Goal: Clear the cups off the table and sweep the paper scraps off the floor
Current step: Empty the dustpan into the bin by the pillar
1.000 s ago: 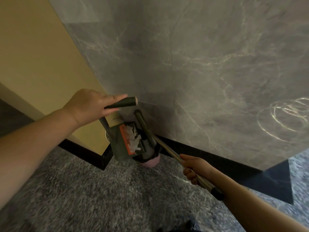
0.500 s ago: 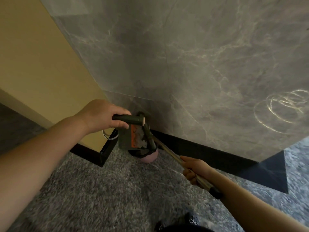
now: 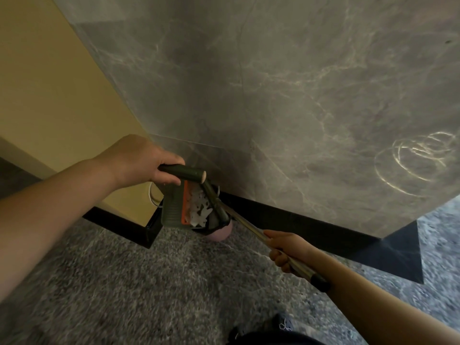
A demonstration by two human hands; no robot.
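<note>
The dark green handle of a dustpan (image 3: 171, 207) is being gripped by the left hand (image 3: 139, 161), fingers curled round it. White paper scraps (image 3: 200, 211) are being carried in the pan, beside its orange strip; no writing can be read on it. A broom (image 3: 249, 225) with a metal shaft is being gripped by the right hand (image 3: 286, 250), its head lying at the pan's mouth above a pink bin (image 3: 221, 232). The bin is being kept against the black skirting (image 3: 286, 220), below the grey marble wall (image 3: 273, 95).
</note>
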